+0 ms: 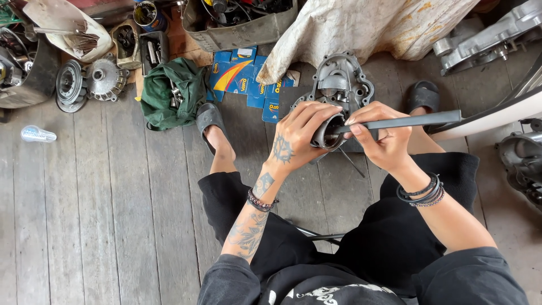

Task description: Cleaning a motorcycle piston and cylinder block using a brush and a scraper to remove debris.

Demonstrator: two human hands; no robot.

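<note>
Grey cast metal fills our left hand (294, 140): a short round cylinder part (329, 134), open end turned toward the right, held above the worn wooden plank floor (101, 214) between our knees. The left grip is wrapped around the cylinder's outer wall, fingers curled over the top and thumb below, pressed firmly onto it. Our right hand (383, 141) pinches a long dark flat bar, a file by the look of it (403, 121), near its working end, with the tip reaching into the cylinder's mouth and the other end pointing off to the right.

To do this well, we judge that the bar should lie flat against the inner edge, not tipped on a corner, and that strokes should be short and even, so metal comes off the rim uniformly. We would turn the cylinder a little in the left hand between passes and keep the wrist steady, perhaps braced on a thigh. Fingertips curled over the rim sit close to the bar's path, so we should mind them.

Just beyond the hands, a grey aluminium engine case cover (341, 85) lies on the floor. A crumpled green cloth bag (169, 93) and several blue cardboard boxes (240, 76) lie further left, well apart from the work.
</note>
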